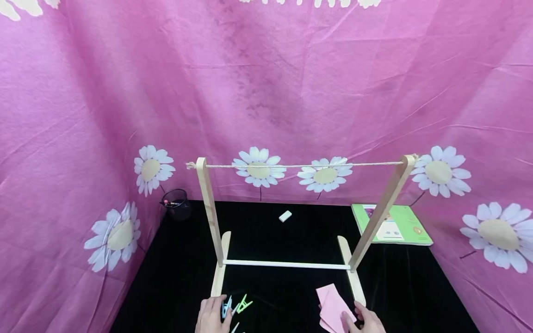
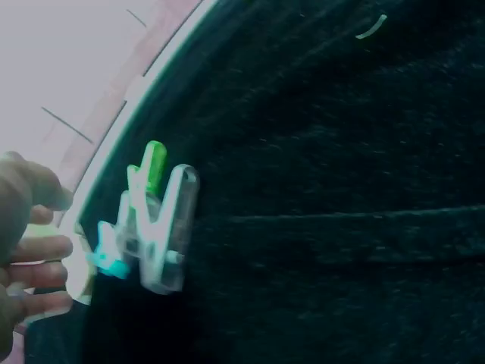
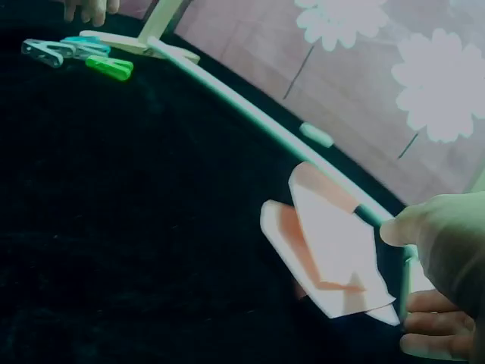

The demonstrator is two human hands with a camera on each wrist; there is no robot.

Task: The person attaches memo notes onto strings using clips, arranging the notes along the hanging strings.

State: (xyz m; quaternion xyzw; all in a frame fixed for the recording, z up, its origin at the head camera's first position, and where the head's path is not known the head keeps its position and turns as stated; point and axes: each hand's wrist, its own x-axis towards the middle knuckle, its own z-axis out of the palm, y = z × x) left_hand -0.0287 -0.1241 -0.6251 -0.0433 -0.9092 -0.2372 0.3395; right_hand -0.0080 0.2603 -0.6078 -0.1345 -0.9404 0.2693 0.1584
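My left hand (image 1: pixel 213 315) is by the front end of the stand's left foot (image 1: pixel 218 280), beside a few plastic clothespins. Among them are a light blue clothespin (image 1: pixel 226 307), a green clothespin (image 1: pixel 244 304) and a clear one (image 2: pixel 173 227). The left wrist view shows its fingers (image 2: pixel 42 274) extended and apart from the clothespins. My right hand (image 1: pixel 366 320) is at the front end of the right foot (image 1: pixel 354 284), thumb and fingers spread. Its thumb overlaps the edge of a few flat pink pieces (image 1: pixel 335 309), which lie fanned over one another on the black cloth.
Between two wooden uprights (image 1: pixel 210 212) runs a string (image 1: pixel 291 166), with a white rod (image 1: pixel 287 264) low down. Behind are a white eraser (image 1: pixel 285 216), a black mesh pen cup (image 1: pixel 179 208) and a green book (image 1: pixel 416 229). Pink flowered fabric (image 1: pixel 291 101) hangs around the table.
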